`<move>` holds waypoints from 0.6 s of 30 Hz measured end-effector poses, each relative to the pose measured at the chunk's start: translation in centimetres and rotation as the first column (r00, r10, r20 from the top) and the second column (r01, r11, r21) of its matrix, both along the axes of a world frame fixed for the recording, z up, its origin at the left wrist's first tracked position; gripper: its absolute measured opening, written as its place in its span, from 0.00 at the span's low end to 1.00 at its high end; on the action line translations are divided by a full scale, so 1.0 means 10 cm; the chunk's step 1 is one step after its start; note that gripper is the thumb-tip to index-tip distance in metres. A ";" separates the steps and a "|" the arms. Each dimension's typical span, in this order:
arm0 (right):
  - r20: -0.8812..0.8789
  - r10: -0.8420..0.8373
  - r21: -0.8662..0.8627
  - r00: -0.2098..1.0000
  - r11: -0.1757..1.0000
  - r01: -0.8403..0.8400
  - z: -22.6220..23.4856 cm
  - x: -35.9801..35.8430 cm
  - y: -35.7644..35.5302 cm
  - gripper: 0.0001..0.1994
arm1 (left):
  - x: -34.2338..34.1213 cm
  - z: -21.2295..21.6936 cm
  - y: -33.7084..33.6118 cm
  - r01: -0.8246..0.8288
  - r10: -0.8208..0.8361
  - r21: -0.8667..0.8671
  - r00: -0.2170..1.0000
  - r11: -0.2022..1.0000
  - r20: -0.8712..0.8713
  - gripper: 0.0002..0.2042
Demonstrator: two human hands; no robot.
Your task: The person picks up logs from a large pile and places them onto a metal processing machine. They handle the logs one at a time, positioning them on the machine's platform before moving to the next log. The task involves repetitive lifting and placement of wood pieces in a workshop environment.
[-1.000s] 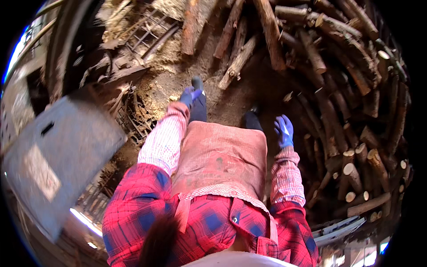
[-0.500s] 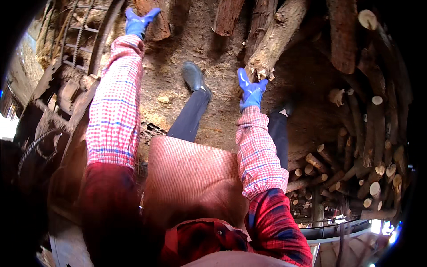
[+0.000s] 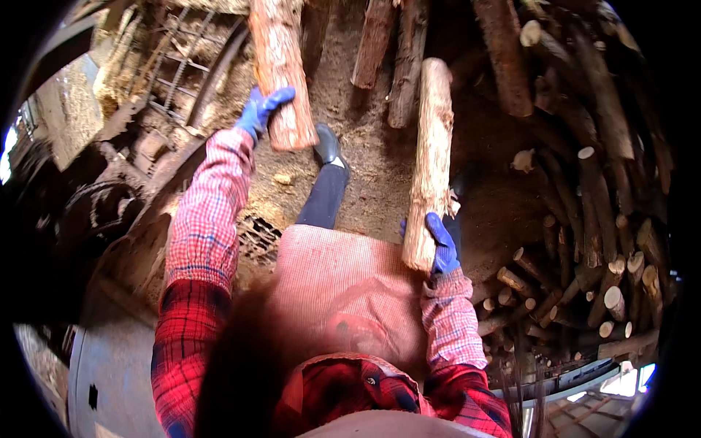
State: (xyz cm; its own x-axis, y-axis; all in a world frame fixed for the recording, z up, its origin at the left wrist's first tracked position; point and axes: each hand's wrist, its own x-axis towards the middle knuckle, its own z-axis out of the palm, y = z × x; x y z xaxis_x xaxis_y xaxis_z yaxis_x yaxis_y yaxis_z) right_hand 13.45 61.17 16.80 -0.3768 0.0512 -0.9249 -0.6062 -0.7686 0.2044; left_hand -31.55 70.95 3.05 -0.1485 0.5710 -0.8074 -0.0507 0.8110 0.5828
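The left hand in a blue glove (image 3: 261, 109) wraps its fingers round a thick reddish log (image 3: 281, 69). The right hand in a blue glove (image 3: 441, 244) grips a pale rough log (image 3: 431, 157). Both logs are lifted above the dirt floor (image 3: 372, 168); next comes a safe spot to put them.

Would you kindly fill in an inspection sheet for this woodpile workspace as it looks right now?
Surface: bare dirt floor, strewn with sawdust and chips.
Job's things: reddish log, held at its lower end by the left hand; pale log, gripped near its lower end by the right hand. Both logs point away from the person.
Clutter: stacked logs curving round the right side; more logs lying at the top.
Grippers: both hands in blue gloves, each closed on its log.
Cables: nothing seen.
Surroundings: metal grate at upper left, grey metal sheet at lower left; person's shoe on the dirt.
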 end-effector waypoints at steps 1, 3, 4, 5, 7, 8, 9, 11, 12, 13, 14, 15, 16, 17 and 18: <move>0.038 0.034 0.115 0.999 0.993 -0.038 0.30 0.07 0.06 0.24 | 0.07 0.22 -0.03 -0.041 0.042 -0.018 0.999 0.999 0.018 0.26; 0.028 0.040 0.018 0.999 0.999 -0.041 0.66 0.45 -0.26 0.23 | 0.36 0.91 0.15 -0.133 0.140 -0.088 0.987 0.987 0.081 0.27; 0.087 0.079 0.074 0.993 0.994 -0.086 0.98 0.55 -0.37 0.22 | 0.52 1.32 0.20 -0.257 0.271 -0.111 0.952 0.960 0.139 0.26; 0.140 0.105 0.135 0.985 0.983 -0.124 1.25 0.71 -0.49 0.22 | 0.42 1.39 0.04 -0.255 0.271 -0.102 0.939 0.962 0.211 0.23; 0.280 0.090 0.147 0.956 0.980 -0.135 1.73 0.97 -0.88 0.22 | 0.21 1.41 -0.27 -0.245 0.263 -0.096 0.893 0.965 0.366 0.19; 0.320 0.035 0.146 0.947 0.986 -0.086 1.98 1.06 -1.04 0.22 | 0.41 1.53 -0.26 -0.247 0.276 -0.124 0.869 0.961 0.411 0.19; 0.316 -0.071 0.134 0.946 0.991 0.030 2.25 1.19 -1.14 0.21 | 0.69 1.75 -0.31 -0.249 0.288 -0.145 0.854 0.957 0.434 0.19; 0.354 -0.278 0.218 0.893 0.953 0.210 2.76 1.43 -1.23 0.20 | 1.31 2.08 -0.28 -0.207 0.277 -0.195 0.837 0.959 0.472 0.19; 0.393 -0.320 0.303 0.862 0.930 0.208 2.91 1.68 -1.33 0.20 | 1.68 2.23 -0.28 -0.184 0.269 -0.215 0.828 0.959 0.491 0.20; 0.478 -0.463 0.457 0.746 0.857 0.239 3.03 1.89 -1.43 0.20 | 2.02 2.39 -0.25 -0.132 0.237 -0.235 0.828 0.963 0.509 0.20; 0.489 -0.569 0.537 0.661 0.794 0.286 3.36 2.14 -1.35 0.21 | 2.36 2.51 -0.23 -0.088 0.209 -0.249 0.830 0.964 0.518 0.20; 0.640 -0.539 0.556 0.547 0.817 0.155 3.41 2.47 -1.46 0.27 | 2.71 2.64 -0.22 -0.045 0.187 -0.272 0.831 0.961 0.524 0.20; 0.703 -0.574 0.545 0.419 0.814 0.201 3.42 2.75 -1.67 0.26 | 3.10 2.73 -0.09 0.055 0.117 -0.297 0.839 0.953 0.531 0.20; 0.744 -0.576 0.541 0.338 0.817 0.200 3.43 3.10 -1.76 0.25 | 3.40 2.84 -0.15 0.082 0.102 -0.313 0.843 0.946 0.529 0.20; 0.722 -0.661 0.612 0.205 0.748 0.258 3.61 3.28 -1.82 0.25 | 3.59 2.92 -0.30 0.122 0.077 -0.317 0.832 0.941 0.549 0.20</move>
